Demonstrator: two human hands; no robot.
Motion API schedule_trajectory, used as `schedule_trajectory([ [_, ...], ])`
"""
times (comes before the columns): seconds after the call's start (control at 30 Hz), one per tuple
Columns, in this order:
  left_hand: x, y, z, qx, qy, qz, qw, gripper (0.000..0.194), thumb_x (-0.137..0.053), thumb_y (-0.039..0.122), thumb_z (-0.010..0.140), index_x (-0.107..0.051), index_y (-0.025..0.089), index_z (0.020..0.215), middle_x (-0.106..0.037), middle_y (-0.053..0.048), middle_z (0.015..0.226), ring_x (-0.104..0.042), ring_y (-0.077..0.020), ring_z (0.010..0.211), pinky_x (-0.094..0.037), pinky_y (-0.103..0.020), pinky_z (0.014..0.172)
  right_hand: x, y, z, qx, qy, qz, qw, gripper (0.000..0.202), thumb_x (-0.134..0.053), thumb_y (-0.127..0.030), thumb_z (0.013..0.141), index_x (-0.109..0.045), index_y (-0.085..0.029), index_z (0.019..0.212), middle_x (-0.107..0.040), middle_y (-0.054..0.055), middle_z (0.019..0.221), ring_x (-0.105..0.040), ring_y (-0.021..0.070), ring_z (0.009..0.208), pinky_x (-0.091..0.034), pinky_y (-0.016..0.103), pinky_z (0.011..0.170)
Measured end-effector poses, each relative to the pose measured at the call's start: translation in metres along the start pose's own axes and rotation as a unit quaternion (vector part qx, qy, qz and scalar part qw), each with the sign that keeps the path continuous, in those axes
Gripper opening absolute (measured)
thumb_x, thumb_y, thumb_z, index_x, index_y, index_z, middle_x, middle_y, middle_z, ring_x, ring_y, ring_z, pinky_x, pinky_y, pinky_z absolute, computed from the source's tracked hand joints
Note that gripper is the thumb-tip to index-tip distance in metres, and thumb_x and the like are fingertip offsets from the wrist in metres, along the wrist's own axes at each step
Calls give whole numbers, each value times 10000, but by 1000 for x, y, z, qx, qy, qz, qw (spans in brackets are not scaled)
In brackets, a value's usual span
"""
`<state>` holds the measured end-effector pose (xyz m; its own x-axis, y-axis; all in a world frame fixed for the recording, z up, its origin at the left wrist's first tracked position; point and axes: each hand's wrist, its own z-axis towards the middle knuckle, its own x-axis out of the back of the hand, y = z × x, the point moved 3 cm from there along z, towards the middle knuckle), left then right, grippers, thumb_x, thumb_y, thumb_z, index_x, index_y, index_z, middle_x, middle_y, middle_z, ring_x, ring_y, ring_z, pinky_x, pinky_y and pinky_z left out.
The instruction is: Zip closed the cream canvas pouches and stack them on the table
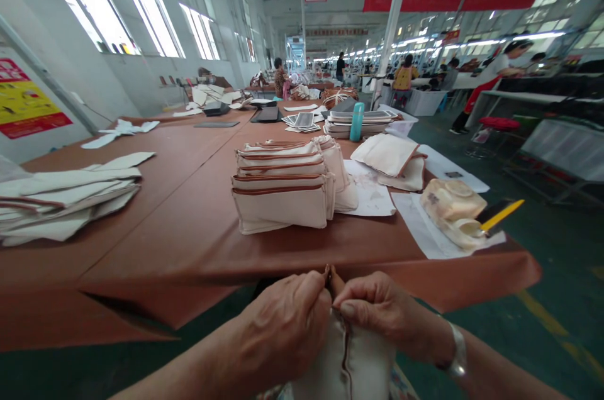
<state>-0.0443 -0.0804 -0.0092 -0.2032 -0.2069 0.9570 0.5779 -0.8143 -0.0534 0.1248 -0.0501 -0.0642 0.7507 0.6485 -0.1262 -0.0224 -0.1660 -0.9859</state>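
Note:
Below the table's front edge, a cream fabric pouch with brown-edged opening hangs between my hands. My left hand is closed on the left side of its brown edge, the fingers partly hidden behind the knuckles. With thumb and forefinger, my right hand pinches the opposite side of the edge. The two brown edges lie close together, with a narrow dark gap running down the pouch. On the table just beyond stands a row of similar cream pouches with brown trim, packed upright one behind another.
A brown-covered table spreads ahead. Cream fabric pieces are piled at left. At right lie more pouches, a stained plastic container and a yellow-handled brush on paper. A teal bottle stands farther back. People work in the distance.

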Motion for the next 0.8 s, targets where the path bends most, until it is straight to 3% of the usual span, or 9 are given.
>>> schedule_trajectory([
  [0.2, -5, -4, -7, -57, 8, -58, 997, 216, -327, 56, 888, -457, 176, 764, -506, -30, 744, -434, -148, 594, -385, -267, 541, 3, -4, 3, 27, -10, -58, 998, 320, -676, -412, 823, -710, -94, 807, -586, 4, 648, -449, 97, 575, -375, 216, 566],
  [0.37, -1, -14, -7, -24, 0, -211, 977, 148, -368, 110, 921, -499, 166, 878, -537, -45, 839, -489, -141, 695, -422, -224, 610, 2, -10, 4, 38, 13, -108, 993, 156, -654, -248, 801, -676, -102, 754, -567, -15, 634, -443, 90, 573, -362, 197, 549],
  [0.5, 2, -24, -2, 101, 10, -416, 904, 187, -370, 218, 979, -543, 149, 979, -569, -67, 924, -529, -158, 856, -435, -235, 780, 1, -14, 2, 45, 26, -138, 989, 99, -613, -177, 792, -652, -103, 739, -533, -28, 625, -418, 83, 565, -329, 185, 521],
  [0.57, -4, -26, 2, 171, -30, -488, 856, 334, -363, 348, 1002, -593, 142, 876, -584, -51, 857, -535, -159, 804, -427, -232, 747, 1, -16, 2, 46, 27, -153, 987, 94, -597, -164, 802, -648, -101, 755, -542, -26, 625, -421, 83, 566, -328, 184, 518],
  [0.67, -15, -26, 6, 222, -90, -567, 788, 535, -450, 566, 926, -605, 116, 682, -563, -41, 749, -521, -157, 702, -405, -226, 626, 0, -18, 1, 39, 25, -176, 983, 91, -586, -155, 812, -646, -101, 770, -562, -20, 638, -433, 84, 568, -337, 179, 512],
  [0.73, -17, -27, 9, 243, -108, -593, 760, 560, -540, 616, 855, -610, 107, 635, -551, -33, 714, -512, -148, 663, -385, -224, 570, 0, -19, 2, 41, 27, -198, 979, 78, -593, -147, 811, -650, -109, 774, -562, -26, 641, -437, 81, 567, -336, 174, 503],
  [0.8, -12, -27, 12, 267, -110, -593, 751, 498, -643, 590, 796, -641, 114, 646, -562, -25, 698, -538, -157, 667, -390, -225, 543, 1, -20, 4, 64, 24, -228, 971, 55, -627, -144, 797, -657, -132, 752, -557, -39, 626, -454, 83, 558, -333, 172, 482],
])
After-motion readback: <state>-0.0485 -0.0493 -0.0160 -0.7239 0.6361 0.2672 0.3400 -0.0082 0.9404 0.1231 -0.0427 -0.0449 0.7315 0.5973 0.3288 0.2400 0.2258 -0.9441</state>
